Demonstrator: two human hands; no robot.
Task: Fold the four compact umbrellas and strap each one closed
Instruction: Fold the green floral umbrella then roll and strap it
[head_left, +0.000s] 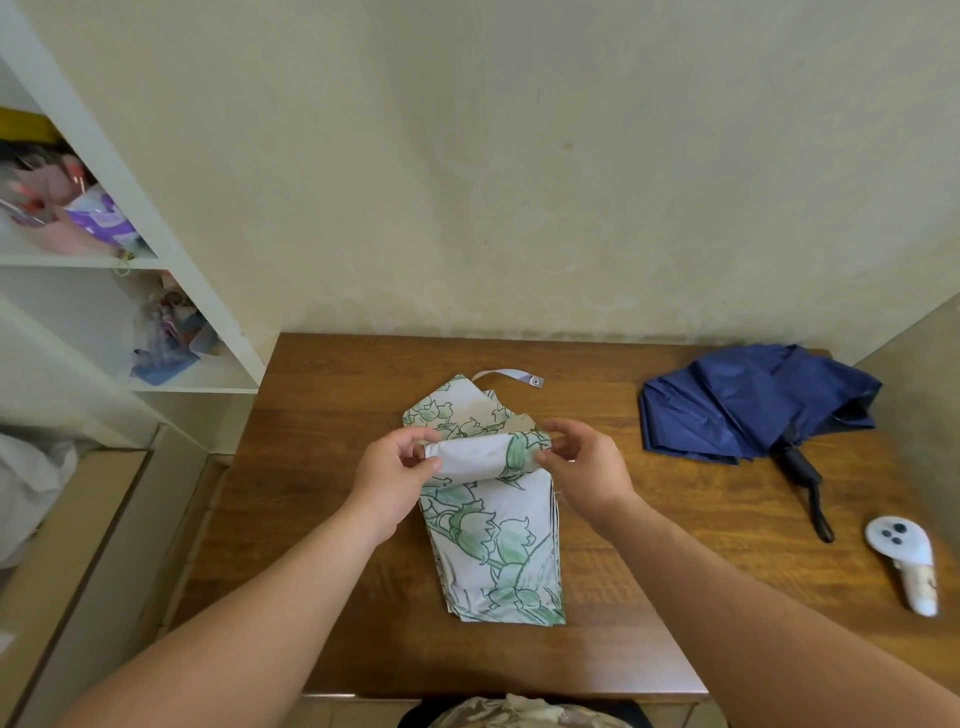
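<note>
Wooden table (322, 519): your left hand (400, 467) and right hand (582, 462) each pinch the floral umbrella (493, 545) roll's ends.

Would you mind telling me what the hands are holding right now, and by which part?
Both hands, left hand and right hand, pinch the floral umbrella at the two ends of its rolled-up canopy section.

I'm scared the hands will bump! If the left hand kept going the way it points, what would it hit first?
Probably the right hand. The left hand points right along the rolled floral umbrella, whose other end the right hand pinches.
</note>
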